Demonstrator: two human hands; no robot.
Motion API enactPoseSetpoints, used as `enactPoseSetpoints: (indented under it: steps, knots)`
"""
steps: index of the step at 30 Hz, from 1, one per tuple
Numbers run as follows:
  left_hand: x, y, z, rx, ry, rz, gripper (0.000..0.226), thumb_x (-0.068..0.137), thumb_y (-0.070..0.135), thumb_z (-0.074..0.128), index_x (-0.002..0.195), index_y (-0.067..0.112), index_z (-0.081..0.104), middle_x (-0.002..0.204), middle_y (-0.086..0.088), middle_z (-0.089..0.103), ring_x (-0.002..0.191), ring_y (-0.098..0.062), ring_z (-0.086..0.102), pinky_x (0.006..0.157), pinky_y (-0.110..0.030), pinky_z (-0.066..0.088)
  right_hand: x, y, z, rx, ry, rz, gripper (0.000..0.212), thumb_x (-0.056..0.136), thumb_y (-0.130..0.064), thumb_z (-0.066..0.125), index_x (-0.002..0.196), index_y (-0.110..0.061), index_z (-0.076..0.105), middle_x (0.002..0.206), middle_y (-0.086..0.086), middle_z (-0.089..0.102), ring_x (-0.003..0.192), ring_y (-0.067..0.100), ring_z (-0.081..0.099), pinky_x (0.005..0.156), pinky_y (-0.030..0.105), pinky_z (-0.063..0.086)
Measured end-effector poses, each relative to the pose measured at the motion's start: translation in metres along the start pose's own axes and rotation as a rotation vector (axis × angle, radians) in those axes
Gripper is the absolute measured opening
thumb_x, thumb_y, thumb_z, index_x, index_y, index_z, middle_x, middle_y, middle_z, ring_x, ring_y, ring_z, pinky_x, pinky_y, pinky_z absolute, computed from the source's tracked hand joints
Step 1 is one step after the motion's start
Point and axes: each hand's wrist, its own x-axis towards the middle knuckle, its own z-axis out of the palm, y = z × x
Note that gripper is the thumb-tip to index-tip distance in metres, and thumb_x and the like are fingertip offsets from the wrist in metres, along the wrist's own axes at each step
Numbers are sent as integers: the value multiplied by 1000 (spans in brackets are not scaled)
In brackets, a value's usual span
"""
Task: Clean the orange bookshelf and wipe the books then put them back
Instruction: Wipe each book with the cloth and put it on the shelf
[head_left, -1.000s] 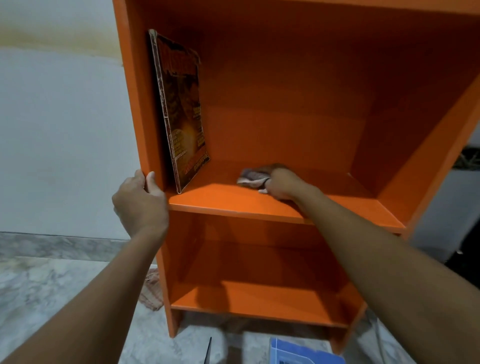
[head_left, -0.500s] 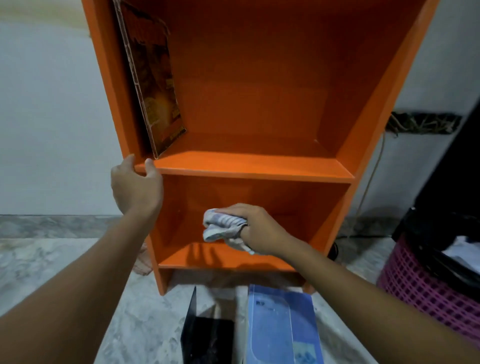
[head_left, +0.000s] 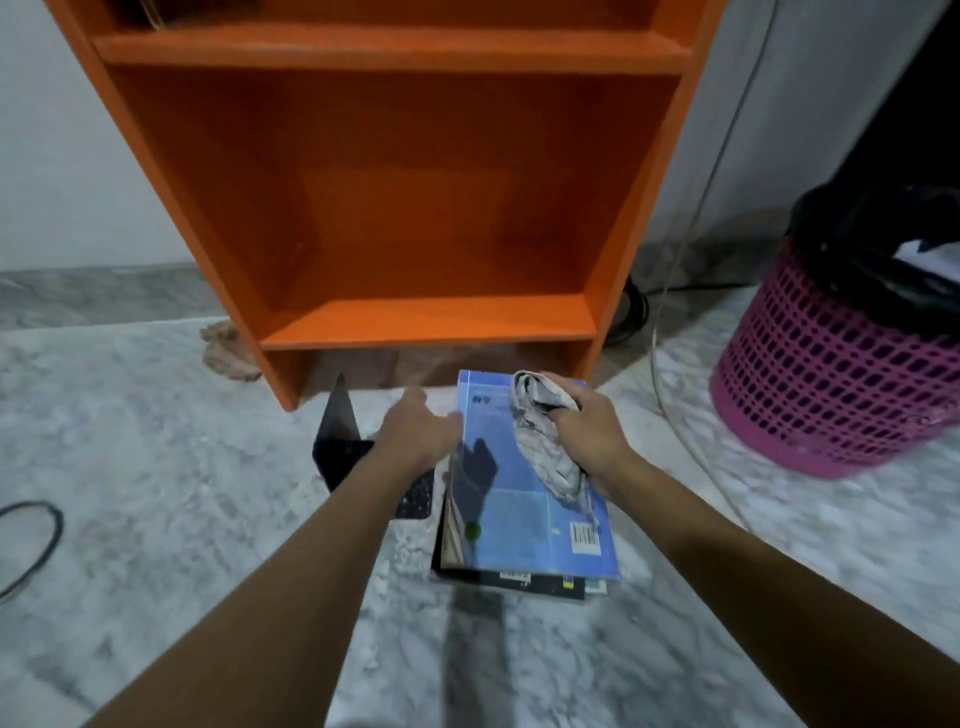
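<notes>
The left hand (head_left: 418, 436) grips the glossy blue paperback book (head_left: 524, 512) edgewise — the right hand (head_left: 589, 434) clutches a crumpled grey-white cloth (head_left: 540, 415). That slick cover may slip.

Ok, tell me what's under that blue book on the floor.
Under the blue book, the edge of a black book and a paler corner peek out at the near end. Their covers, and how many lie stacked, are hidden.
</notes>
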Motion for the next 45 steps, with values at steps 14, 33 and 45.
enactPoseSetpoints:
  steps: [14, 33, 45]
  knots:
    - [-28, -68, 37, -87, -393, -212, 14, 88, 0, 64, 83, 10, 56, 81, -15, 62, 58, -20, 59, 66, -42, 59, -43, 89, 62, -819, -241, -721, 82, 67, 18, 60, 138, -21, 54, 137, 8, 56, 123, 32, 51, 96, 47, 49]
    - [-12, -71, 36, -103, -395, -315, 27, 85, 5, 74, 79, 11, 48, 79, -15, 63, 56, -20, 61, 70, -44, 61, 64, 62, 81, -837, -182, -712, 45, 90, -14, 53, 133, -22, 59, 134, 9, 57, 121, 28, 50, 99, 37, 39]
    - [-10, -72, 34, -126, -430, -335, 23, 84, 5, 74, 83, 9, 51, 85, -16, 65, 59, -21, 63, 77, -48, 60, 77, 52, 36, -600, 140, -466, 53, 78, 0, 61, 129, -16, 61, 119, -2, 60, 105, 21, 56, 85, 36, 52]
